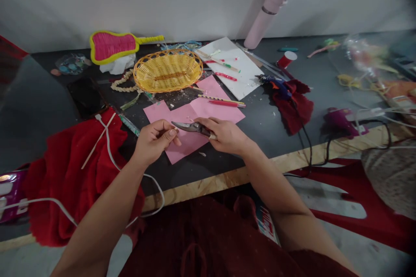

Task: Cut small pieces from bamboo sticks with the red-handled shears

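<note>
My right hand [225, 135] is wrapped round the handles of a pair of pruning shears [195, 127], whose blades point left. Its tip reaches the fingers of my left hand [154, 140], which are pinched together on something too small to make out. Both hands are above pink paper [186, 145] on the dark table. On that paper, just behind my right hand, lie a red pencil [224, 104] and a yellow patterned one [212, 98]. A yellow wicker basket [168, 71] sits farther back.
Red cloth [78, 169] with a white cable covers the left side, near a phone [87, 96]. A pink bottle [267, 16] stands at the wall beside white paper [230, 67]. A blue glue gun [277, 86] rests on dark red cloth [297, 110] at right.
</note>
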{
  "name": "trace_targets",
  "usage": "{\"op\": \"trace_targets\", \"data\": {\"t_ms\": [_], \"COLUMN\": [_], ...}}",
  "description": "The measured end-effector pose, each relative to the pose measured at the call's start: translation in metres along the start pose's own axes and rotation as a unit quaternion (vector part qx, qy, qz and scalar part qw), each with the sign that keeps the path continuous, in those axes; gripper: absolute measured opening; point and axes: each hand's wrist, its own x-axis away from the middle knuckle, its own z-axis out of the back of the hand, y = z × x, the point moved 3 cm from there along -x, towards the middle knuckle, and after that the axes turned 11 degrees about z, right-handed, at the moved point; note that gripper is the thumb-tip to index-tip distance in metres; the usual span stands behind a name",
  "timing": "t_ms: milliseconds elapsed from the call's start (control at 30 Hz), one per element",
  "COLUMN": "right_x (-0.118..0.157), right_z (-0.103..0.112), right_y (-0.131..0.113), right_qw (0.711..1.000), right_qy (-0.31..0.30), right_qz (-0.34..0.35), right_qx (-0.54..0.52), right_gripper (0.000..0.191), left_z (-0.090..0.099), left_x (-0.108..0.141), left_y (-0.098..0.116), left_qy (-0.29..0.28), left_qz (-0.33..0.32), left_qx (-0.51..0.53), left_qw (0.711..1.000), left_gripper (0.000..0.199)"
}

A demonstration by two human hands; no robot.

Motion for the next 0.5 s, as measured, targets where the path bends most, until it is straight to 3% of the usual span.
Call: {"op": "trace_targets", "data": {"t_ms": [133,300,400,500], "right_x": [-0.002,0.003,0.008,0.010], "right_z": [0.002,0.008,0.010,0.009], "right_y": [0.012,0.040,0.053,0.058], "right_qw": [0.995,0.967,0.950,0.941], "right_qy": [0.039,0.112,0.117,0.116], "right_qz": [-0.047,-0.177,-0.234,-0.250], "right_qx": [0.073,0.145,0.173,0.198], "right_gripper": [0.062,0.063,0.062,0.058], "left_z": [0.002,0.006,0.003,-0.001], "left_x": [-0.002,-0.005,-0.006,-0.006], "left_y": [0.003,0.006,0.002,-0.004], "left_qy": [0.020,0.067,0.034,-0.001], "left_qz": [0.005,0.010,0.064,0.091], "left_qx": [-0.031,-0.017,-0.052,-0.107], "left_qw": [0.999,0.998,0.996,0.990], "left_gripper": [0.021,0.020,0.022,0.029]}}
